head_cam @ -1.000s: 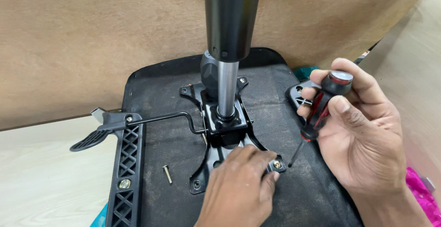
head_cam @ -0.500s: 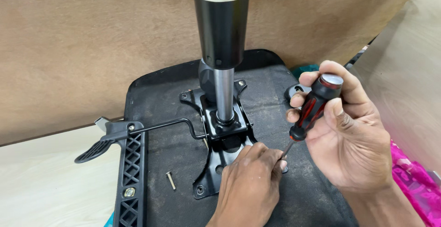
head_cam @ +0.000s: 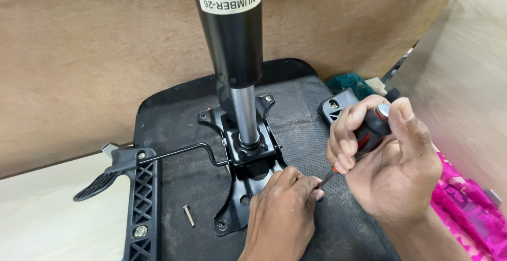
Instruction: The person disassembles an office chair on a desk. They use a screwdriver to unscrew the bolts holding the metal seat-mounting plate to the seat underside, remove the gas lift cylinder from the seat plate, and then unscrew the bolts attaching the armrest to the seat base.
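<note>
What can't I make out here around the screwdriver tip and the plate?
Head view:
- Screwdriver tip: hidden behind the left hand.
- Any screw there: covered by the same fingers.
- Plate right corner: under the left hand.
- Gas cylinder top: cut off by the frame's upper edge.
- Right hand covers most of the handle.

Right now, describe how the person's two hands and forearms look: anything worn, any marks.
Both the left hand and the right hand are bare: no gloves, rings or watch show. The forearms are uncovered to the picture's lower edge, with no sleeve in sight. The fingernails are short and unpainted. No marks or bandages are visible.
</note>
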